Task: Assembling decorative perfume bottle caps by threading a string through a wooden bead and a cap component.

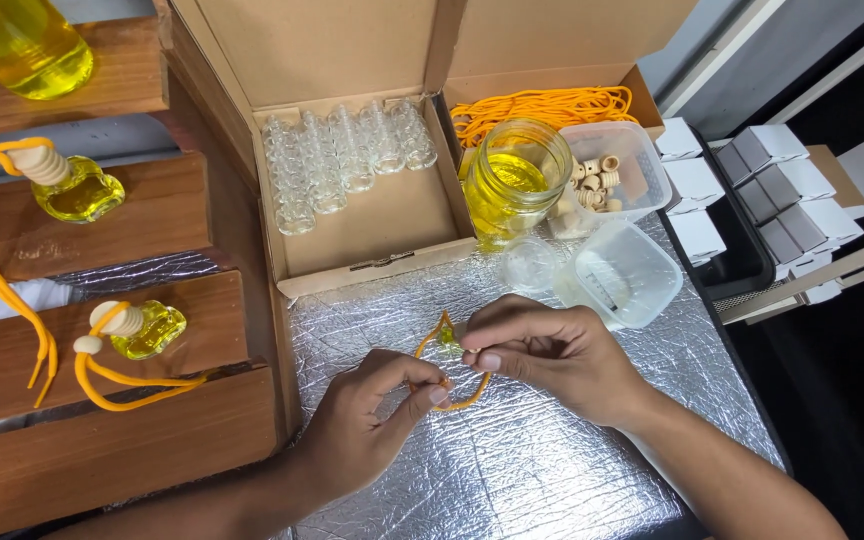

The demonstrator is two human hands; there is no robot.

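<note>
Centrally, both hands met over the foil-covered table (552, 470). Left hand (362, 425): thumb and forefinger pinched on the lower end of an orange cord (467, 400). Right hand (542, 350): fingertips pinched on the cord's upper loop, where a small green-yellow piece (447, 335) sat; what it was could not be told. Cord held just above the foil, between the hands.

Just beyond: empty clear tub (632, 275), round clear lid (529, 265), jar (514, 180) of yellow liquid, tub of wooden beads (600, 178), bundle of orange cords (542, 105).

Far left of these: open carton (372, 215) with empty glass bottles (342, 160).

Left: wooden shelves (102, 440) bearing two filled bottles (147, 330) with wooden caps and orange cords.

Right: small white boxes (772, 190).
</note>
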